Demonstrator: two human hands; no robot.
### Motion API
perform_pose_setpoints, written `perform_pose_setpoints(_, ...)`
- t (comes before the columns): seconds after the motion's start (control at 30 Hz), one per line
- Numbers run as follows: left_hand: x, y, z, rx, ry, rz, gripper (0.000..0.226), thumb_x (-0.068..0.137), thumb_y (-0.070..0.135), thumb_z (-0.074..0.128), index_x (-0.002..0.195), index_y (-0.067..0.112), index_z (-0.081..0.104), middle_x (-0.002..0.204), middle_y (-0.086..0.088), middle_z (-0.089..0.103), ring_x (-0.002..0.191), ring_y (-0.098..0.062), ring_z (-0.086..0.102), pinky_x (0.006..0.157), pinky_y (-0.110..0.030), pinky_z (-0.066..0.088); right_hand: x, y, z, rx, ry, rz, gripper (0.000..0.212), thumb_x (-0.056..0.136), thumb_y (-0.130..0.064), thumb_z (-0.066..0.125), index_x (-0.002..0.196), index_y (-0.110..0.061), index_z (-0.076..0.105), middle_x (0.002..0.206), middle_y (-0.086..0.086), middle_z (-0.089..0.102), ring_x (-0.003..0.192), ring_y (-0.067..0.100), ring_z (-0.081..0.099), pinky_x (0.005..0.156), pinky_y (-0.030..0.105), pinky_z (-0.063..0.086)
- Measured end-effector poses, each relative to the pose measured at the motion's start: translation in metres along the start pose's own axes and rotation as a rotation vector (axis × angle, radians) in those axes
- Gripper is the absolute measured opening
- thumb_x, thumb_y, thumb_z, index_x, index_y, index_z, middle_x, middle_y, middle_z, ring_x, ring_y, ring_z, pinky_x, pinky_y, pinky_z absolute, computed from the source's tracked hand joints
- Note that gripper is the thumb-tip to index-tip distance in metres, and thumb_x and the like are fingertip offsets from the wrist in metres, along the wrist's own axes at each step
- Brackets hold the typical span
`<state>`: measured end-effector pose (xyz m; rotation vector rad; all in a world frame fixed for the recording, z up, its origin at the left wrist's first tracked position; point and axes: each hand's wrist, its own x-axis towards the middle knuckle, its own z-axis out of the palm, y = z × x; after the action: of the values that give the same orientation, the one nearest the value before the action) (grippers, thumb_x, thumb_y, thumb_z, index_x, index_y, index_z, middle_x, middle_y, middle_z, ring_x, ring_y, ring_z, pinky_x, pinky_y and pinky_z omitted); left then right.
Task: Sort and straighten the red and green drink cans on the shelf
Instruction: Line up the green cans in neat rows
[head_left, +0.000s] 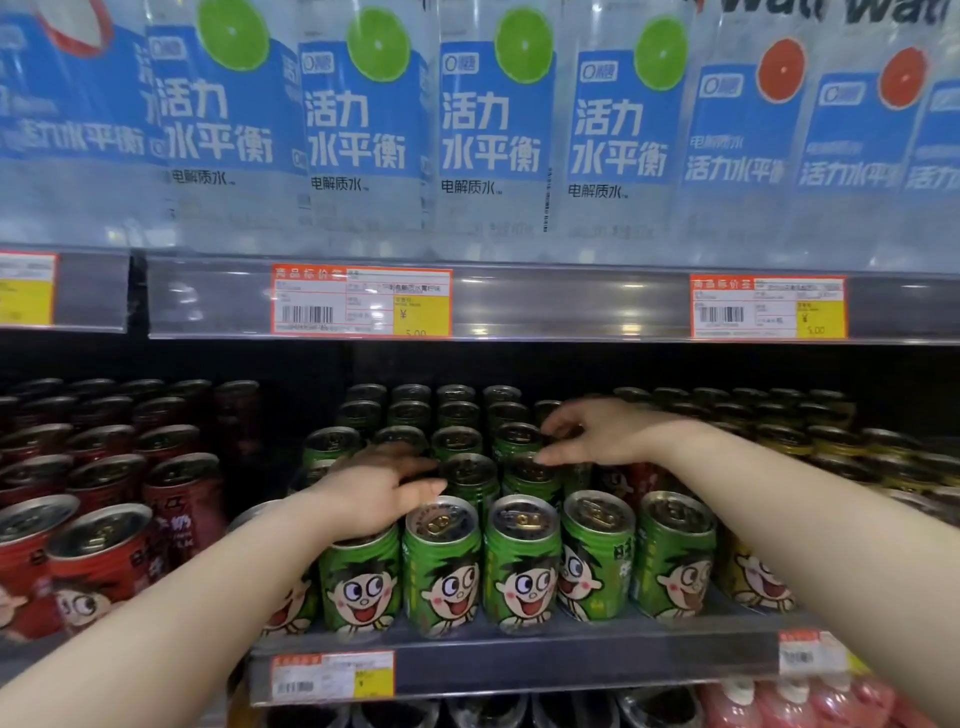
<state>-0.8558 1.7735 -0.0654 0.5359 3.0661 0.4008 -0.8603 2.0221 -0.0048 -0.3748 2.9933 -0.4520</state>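
Store shelving fills your view. On the upper shelf stand clear bottles with blue labels reading "活力水平衡" and "电解质水", marked with lime or grapefruit discs. Orange-framed price tags on the rail below them show "5.00".

On the middle shelf, green cans with a cartoon face occupy the centre in rows running front to back. Red cans stand at the left and yellow cans at the right. One red can sits among the green, beneath your right wrist.

Your left hand lies flat on the front-left green can, fingers extended and blurred. Your right hand hovers over the rear green rows, fingers curled; whether it grips a can cannot be told.

A dark open gap separates the red and green blocks. The front row stands at the shelf edge.
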Motion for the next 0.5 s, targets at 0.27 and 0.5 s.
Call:
perform_pose_setpoints(0.27, 0.003, -0.002, 0.002, -0.029, 0.016, 0.010, 0.071, 0.079, 0.072, 0.027, 0.141, 0.037, 0.033, 0.155, 0.004, 0.022, 0.143, -0.017, 0.018, 0.116, -0.031, 0.015, -0.058, 0.039, -0.014, -0.440, -0.451, 0.167, 0.087, 0.074, -0.054, 0.069, 0.145, -0.031, 0.026, 0.152, 0.001, 0.030, 0.137, 0.024, 0.033, 0.110, 0.040, 0.034)
perform_pose_setpoints(0.5, -0.001, 0.001, -0.001, -0.034, -0.133, 0.052, 0.121, 0.025, 0.102, -0.001, 0.134, 0.055, 0.024, 0.153, 0.019, 0.016, 0.145, -0.012, 0.007, 0.119, -0.046, 0.007, -0.069, 0.045, -0.040, -0.341, -0.208, 0.160, 0.080, 0.073, -0.047, 0.071, 0.141, -0.029, 0.032, 0.139, 0.000, 0.046, 0.114, 0.018, 0.052, 0.092, 0.029, 0.045)
